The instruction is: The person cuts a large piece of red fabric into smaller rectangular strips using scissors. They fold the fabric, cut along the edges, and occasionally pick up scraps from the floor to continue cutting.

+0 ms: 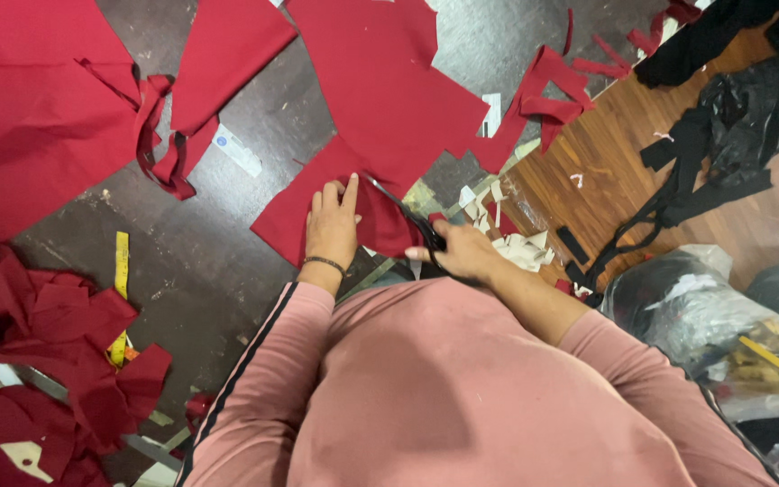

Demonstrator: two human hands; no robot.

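My left hand lies flat, fingers together, on a piece of dark red cloth spread on a dark table. My right hand grips black-handled scissors, whose blades point up and left into the cloth just right of my left fingertips. A thin bracelet circles my left wrist. My pink sleeves fill the lower middle of the view.
More red cloth pieces and strips cover the table, with a heap at lower left. A yellow tape measure lies left. Black fabric lies on the wooden floor; plastic bags stand at right.
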